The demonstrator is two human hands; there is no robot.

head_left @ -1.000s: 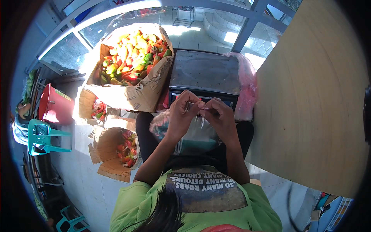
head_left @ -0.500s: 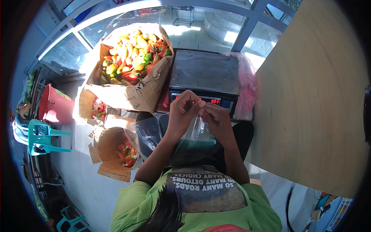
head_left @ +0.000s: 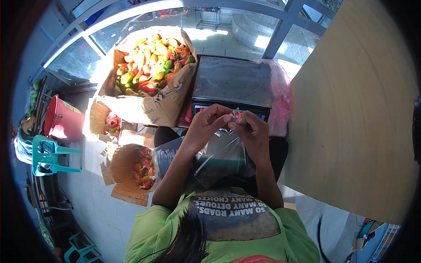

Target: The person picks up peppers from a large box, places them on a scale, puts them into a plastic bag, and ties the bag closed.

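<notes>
My left hand [head_left: 205, 126] and my right hand [head_left: 253, 130] come together in front of the scale, fingers pinching the edge of a clear plastic bag [head_left: 224, 154]. The bag hangs down over my lap, and it looks flat with nothing in it. A small crumpled piece of its film stands up between my fingertips. Just beyond my hands is the digital scale [head_left: 232, 81], its metal plate bare and its lit display partly covered by my fingers. To the left of the scale stands a large cardboard box [head_left: 144, 109] filled with red, yellow and green peppers [head_left: 151, 61].
On the floor at left, an opened carton [head_left: 120, 164] holds bagged red peppers [head_left: 144, 168]. A pink plastic bundle [head_left: 280, 101] lies right of the scale. A wooden board [head_left: 355, 114] fills the right side. Farther left are a red bin [head_left: 63, 118] and a green plastic chair [head_left: 46, 155].
My hands have moved slightly apart and a little to the right. The bag's gathered top has spread wider between them, and more of the scale's display is covered.
</notes>
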